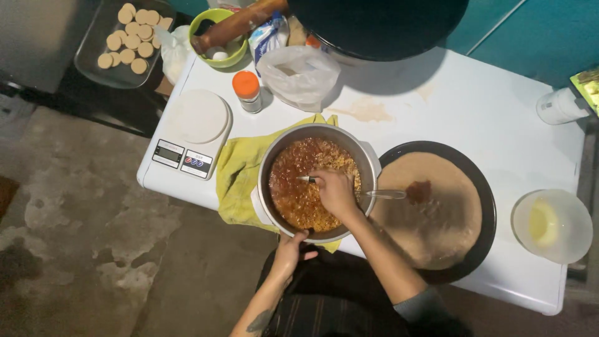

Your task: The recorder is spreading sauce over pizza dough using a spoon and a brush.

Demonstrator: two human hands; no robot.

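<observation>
Gripping one spoon (307, 180) in one pot (373, 163), right hand (334, 192); left hand (290, 249) fingers clasping pot's rim.

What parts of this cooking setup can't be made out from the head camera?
- Utensil tip: the right hand covers most of the tool in the pot of red sauce.
- Green bowl: the rolling pin across it hides most of the contents.
- Dark round object: cut off by the top edge.
- Scale display: too small to read.
- Left hand at the pot's near rim: fingertips hidden.
</observation>
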